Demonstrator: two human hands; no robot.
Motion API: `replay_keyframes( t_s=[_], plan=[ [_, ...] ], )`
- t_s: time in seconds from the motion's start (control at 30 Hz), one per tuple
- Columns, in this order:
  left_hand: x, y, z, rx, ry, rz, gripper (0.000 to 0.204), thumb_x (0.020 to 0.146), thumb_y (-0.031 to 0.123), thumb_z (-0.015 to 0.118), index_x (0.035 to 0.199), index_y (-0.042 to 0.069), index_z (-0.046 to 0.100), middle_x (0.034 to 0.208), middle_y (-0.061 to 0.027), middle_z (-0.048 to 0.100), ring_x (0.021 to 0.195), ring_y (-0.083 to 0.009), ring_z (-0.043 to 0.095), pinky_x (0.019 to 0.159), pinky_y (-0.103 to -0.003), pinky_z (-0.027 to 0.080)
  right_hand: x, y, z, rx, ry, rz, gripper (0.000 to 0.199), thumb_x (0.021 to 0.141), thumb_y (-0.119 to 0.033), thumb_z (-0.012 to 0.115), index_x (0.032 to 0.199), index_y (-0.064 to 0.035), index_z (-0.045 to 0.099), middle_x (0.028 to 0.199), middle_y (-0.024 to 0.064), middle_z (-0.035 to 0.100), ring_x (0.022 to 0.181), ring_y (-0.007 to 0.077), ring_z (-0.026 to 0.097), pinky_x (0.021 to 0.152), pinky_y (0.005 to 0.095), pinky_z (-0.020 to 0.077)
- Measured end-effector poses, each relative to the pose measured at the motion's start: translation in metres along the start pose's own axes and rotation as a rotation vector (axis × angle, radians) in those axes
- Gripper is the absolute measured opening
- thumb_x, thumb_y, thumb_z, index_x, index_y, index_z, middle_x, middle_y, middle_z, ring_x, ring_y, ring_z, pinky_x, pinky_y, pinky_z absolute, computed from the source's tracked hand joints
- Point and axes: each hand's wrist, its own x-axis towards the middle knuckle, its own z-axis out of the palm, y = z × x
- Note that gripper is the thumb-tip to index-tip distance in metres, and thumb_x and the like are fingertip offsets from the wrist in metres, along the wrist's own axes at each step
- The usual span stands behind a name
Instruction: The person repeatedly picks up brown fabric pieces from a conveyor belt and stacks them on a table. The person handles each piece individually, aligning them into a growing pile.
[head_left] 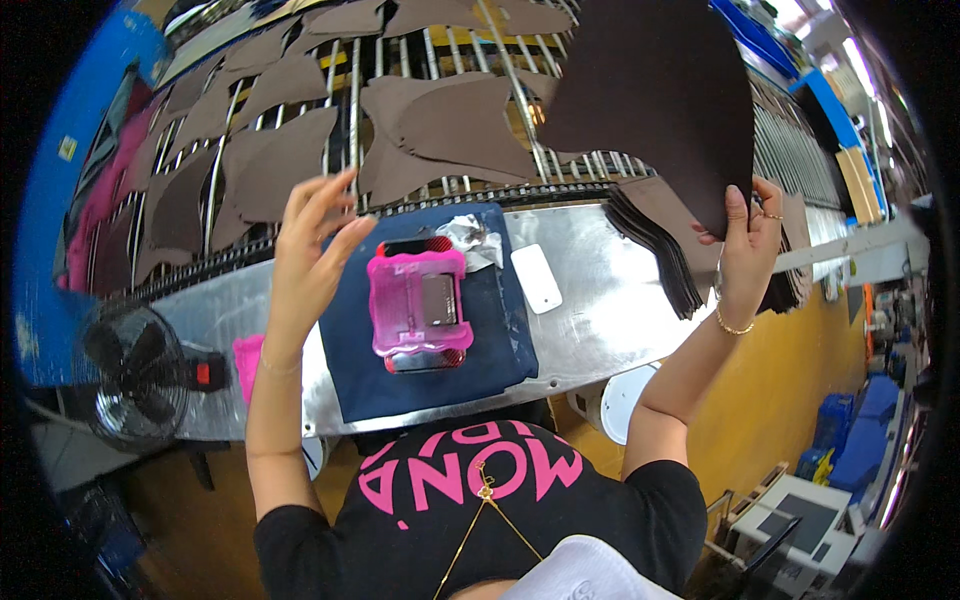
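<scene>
My right hand (750,228) pinches the lower edge of a large dark brown flat cut piece (665,100) between thumb and fingers. The piece is raised over the right side of the metal table and hides part of the rack behind it. Beneath it lies a stack of similar brown cut pieces (650,235). My left hand (318,235) is lifted over the table's far left part, fingers apart, with nothing in it. Nearest to it are a pink plastic holder (390,300) on a dark blue cloth (370,385) and the brown cut pieces (275,165) on the rack.
Grey-brown cut pieces (440,120) lie in rows on a rack of metal rods along the table's far edge. On the metal table (585,320) are a white flat rectangle (537,278) and crumpled white material (475,240). A black fan (130,365) stands at the left end.
</scene>
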Motion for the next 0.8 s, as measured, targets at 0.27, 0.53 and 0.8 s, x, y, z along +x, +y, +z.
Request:
replay_keyframes(
  t_s=[0.27, 0.53, 0.8],
  plan=[
    [-0.020, 0.013, -0.074, -0.311, 0.109, -0.343, 0.018, 0.090, 0.012, 0.065, 0.097, 0.003, 0.051, 0.065, -0.0012, 0.053, 0.044, -0.0111, 0.053, 0.038, -0.024, 0.041, -0.062, -0.017, 0.121, 0.248, -0.293, -0.294, 0.020, 0.084, -0.008, 0.070, 0.090, 0.0001, 0.053, 0.075, 0.0074, 0.054, 0.066, 0.0190, 0.064, 0.057, 0.0273, 0.0522],
    [-0.061, 0.036, -0.153, 0.132, 0.267, -0.194, 0.014, 0.090, 0.010, 0.064, 0.099, -0.001, 0.063, 0.071, -0.0005, 0.059, 0.059, -0.0068, 0.057, 0.050, -0.020, 0.042, -0.105, -0.025, 0.175, 0.224, -0.619, -0.570, 0.024, 0.074, -0.007, 0.075, 0.097, -0.0061, 0.066, 0.075, 0.0076, 0.067, 0.070, 0.0242, 0.064, 0.074, 0.0354, 0.0439],
    [-0.066, 0.003, -0.117, 0.133, 0.051, -0.117, 0.012, 0.089, -0.003, 0.055, 0.100, -0.006, 0.059, 0.078, -0.0041, 0.057, 0.060, -0.0099, 0.059, 0.052, -0.023, 0.047, -0.101, -0.007, 0.138, 0.050, -0.606, -0.733, 0.026, 0.076, 0.003, 0.061, 0.096, -0.0128, 0.067, 0.089, 0.0012, 0.072, 0.072, 0.0144, 0.066, 0.083, 0.0357, 0.0380]
  ],
)
